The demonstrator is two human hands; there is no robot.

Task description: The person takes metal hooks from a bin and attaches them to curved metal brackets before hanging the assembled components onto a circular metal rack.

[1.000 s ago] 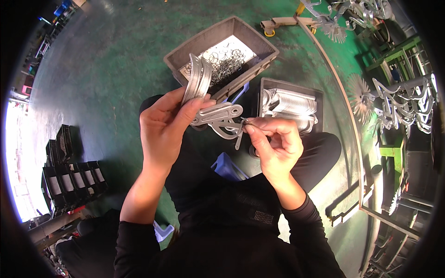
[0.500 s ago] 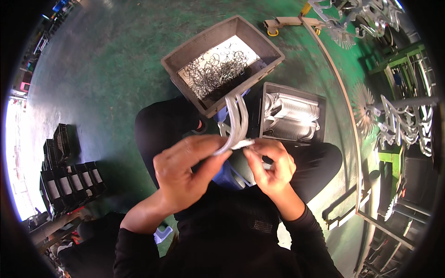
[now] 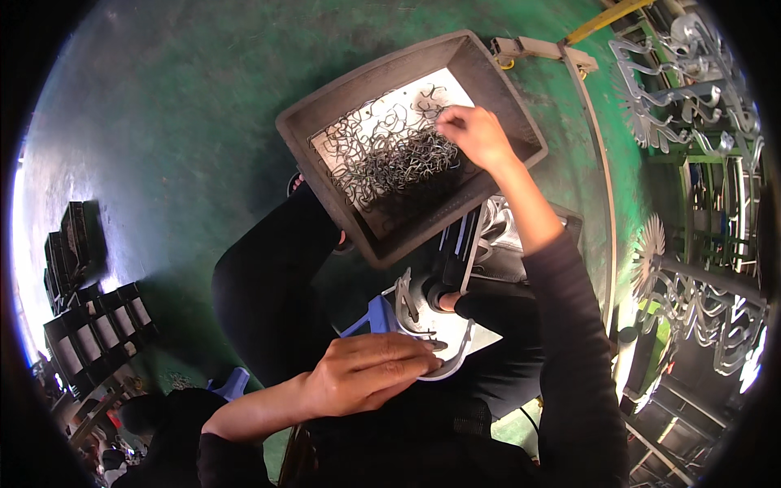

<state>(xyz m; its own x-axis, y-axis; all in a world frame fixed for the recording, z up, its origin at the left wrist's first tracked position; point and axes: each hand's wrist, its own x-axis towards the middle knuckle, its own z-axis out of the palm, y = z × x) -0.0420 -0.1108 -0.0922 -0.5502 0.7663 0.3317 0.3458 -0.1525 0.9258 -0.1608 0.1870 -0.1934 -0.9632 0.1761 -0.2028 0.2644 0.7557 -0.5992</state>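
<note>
My left hand [image 3: 370, 372] is closed low in front of my body, its fingers pinching a curved silver metal part [image 3: 462, 362]. The part's bend curves away to the right of my fingertips. A small dark piece shows by these fingertips, too small to name. My right hand [image 3: 480, 138] is reached out over the grey bin [image 3: 325, 77]. Its thumb and fingers are drawn together just above the heap of small dark bent wire hooks [image 3: 399, 163]; whatever is between them is hidden.
Behind my right forearm, a second grey crate [image 3: 573, 228] holds stacked silver bent parts [image 3: 504, 228]. A blue stool-like piece [image 3: 378, 315] stands between my legs. Black boxes [image 3: 102, 333] sit at the left. Metal racks with hanging silver parts [image 3: 691, 285] line the right side.
My right hand has left the silver part and moved up and forward into the bin. My left hand has come lower, still holding a curved silver part. The view has shifted.
</note>
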